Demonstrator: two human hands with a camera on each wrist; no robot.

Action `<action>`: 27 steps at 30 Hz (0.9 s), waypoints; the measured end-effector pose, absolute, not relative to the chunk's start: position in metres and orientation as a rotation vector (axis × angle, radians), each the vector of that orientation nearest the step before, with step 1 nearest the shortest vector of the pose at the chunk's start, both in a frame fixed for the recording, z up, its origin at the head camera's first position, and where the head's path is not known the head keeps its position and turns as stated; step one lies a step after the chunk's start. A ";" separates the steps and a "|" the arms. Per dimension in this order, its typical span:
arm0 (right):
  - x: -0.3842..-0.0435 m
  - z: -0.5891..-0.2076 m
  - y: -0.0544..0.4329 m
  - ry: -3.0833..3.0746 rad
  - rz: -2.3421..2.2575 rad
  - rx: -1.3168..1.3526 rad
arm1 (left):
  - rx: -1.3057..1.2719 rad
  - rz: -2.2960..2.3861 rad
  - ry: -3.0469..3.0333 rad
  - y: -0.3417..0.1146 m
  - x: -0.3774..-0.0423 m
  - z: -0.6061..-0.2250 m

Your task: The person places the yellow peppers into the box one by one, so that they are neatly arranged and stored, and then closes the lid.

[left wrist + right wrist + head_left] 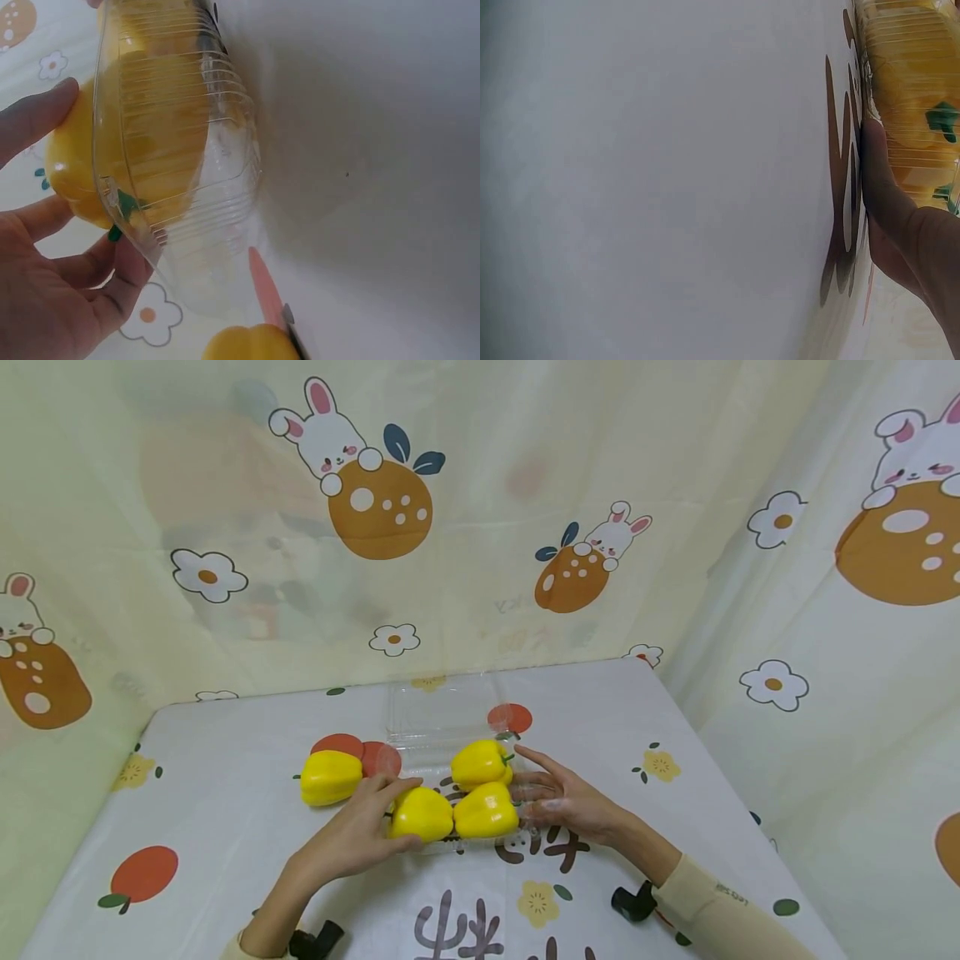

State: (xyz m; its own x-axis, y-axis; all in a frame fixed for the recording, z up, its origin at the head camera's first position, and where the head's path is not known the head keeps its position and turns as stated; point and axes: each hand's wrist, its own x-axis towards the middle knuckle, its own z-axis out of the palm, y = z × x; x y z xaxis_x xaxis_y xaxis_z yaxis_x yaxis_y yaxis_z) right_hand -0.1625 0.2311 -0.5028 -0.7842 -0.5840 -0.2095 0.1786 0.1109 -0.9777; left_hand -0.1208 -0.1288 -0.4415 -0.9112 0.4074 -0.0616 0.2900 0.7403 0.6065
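Our left hand (358, 827) is curving, partly closed, around the front-left yellow pepper (422, 815), with the thumb gripping its near side and the fingers reaching its far side; in the left wrist view, fingertips are lying near its green stem. Our right hand (566, 802) is resting loosely open against the outside of the clear plastic container (427, 760), index finger extending; we are seeing its thumb touching the wall, though its lower fingers are partly hidden. Inside the container, we are noting three peppers: the gripped one, the front-right pepper (486, 811) and the rear pepper (480, 766), lying close together. The transparent lid (442, 710) is lying open behind. We are observing a fourth pepper (330, 778) sitting left of the container on the printed tablecloth (225, 860).
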 end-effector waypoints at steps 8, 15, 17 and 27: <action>-0.162 -0.501 0.231 1.833 -1.726 -0.380 | 0.573 0.898 2.753 -0.129 -0.121 -0.439; -0.162 -0.501 0.230 1.835 -1.726 -0.376 | 0.581 0.880 2.758 -0.130 -0.121 -0.440; -0.162 -0.502 0.230 1.835 -1.726 -0.376 | 0.583 0.873 2.760 -0.130 -0.121 -0.441; -0.163 -0.502 0.230 1.825 -1.729 -0.385 | 0.561 0.862 2.737 -0.132 -0.122 -0.443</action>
State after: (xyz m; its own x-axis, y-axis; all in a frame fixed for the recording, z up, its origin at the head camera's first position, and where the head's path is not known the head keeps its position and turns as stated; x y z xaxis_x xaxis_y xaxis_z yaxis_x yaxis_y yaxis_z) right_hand -0.1625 0.2302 -0.5017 -0.7848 -0.5811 -0.2157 0.1841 0.1138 -0.9763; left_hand -0.1223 -0.1320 -0.4431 -0.9038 0.4184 -0.0902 0.2913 0.7557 0.5866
